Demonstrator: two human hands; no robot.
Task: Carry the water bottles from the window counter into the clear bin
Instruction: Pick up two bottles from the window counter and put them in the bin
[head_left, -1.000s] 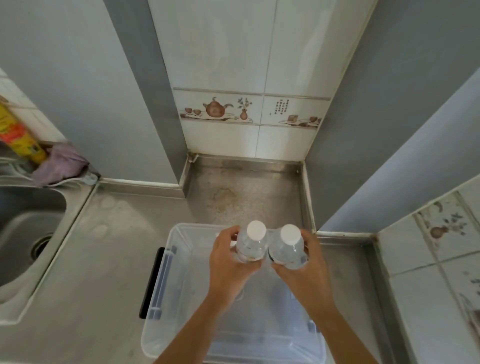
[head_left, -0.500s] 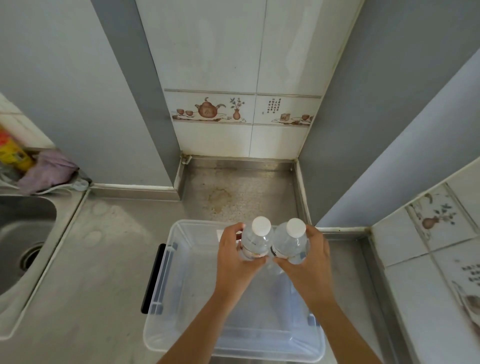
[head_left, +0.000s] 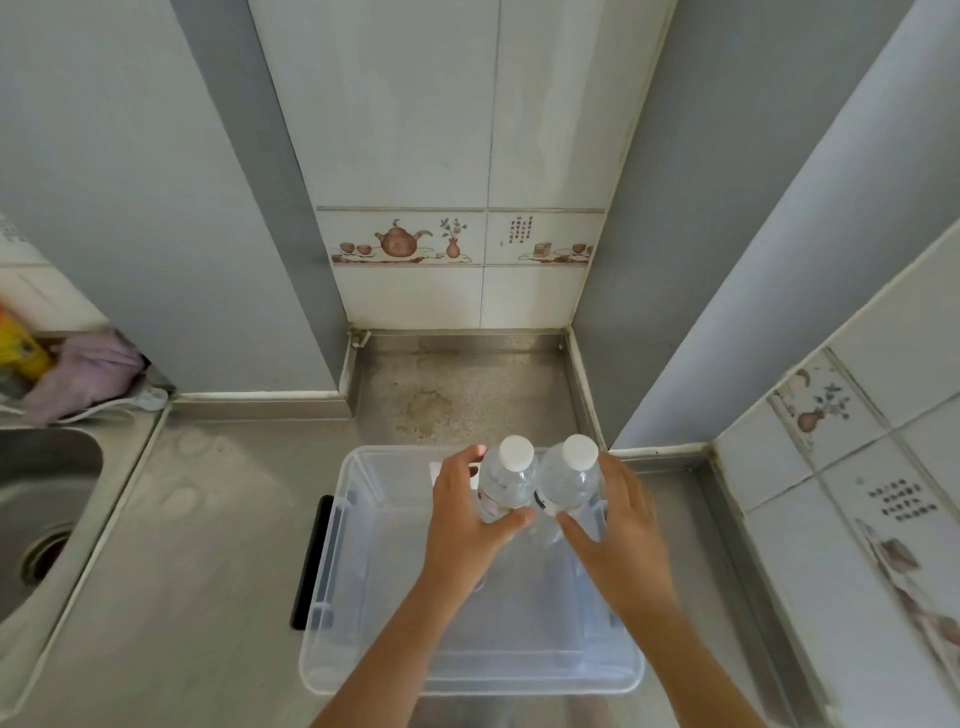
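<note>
my left hand (head_left: 462, 525) is curled round the left bottle (head_left: 506, 483), thumb across its front and fingers round the far side, so it is clamped on it. my right hand (head_left: 621, 540) does the same with the right bottle (head_left: 569, 480), thumb near its lower front, fingers wrapped round the outer side. both bottles are clear, upright, with white caps, and they stand side by side, touching or very nearly so. i hold them over the far right part of the clear bin (head_left: 332, 649), inside its rim as seen from above; whether their bases touch the bin floor i cannot tell, since my hands and the clear plastic hide that.

the bin sits on a steel counter (head_left: 208, 571), with a black handle (head_left: 311, 561) along its left side. my forearms reach in from the bottom edge over the bin's near side. beyond the bin the counter runs back into a recess with a rusty stain (head_left: 428, 413). the wall behind carries white tiles with a teapot picture (head_left: 400, 241). at the far left is a sink (head_left: 41, 509) with its drain, and behind it a purple cloth (head_left: 85, 376) lying beside something yellow (head_left: 18, 348) that is too blurred to name. more patterned tiles (head_left: 852, 467) run along the right.
</note>
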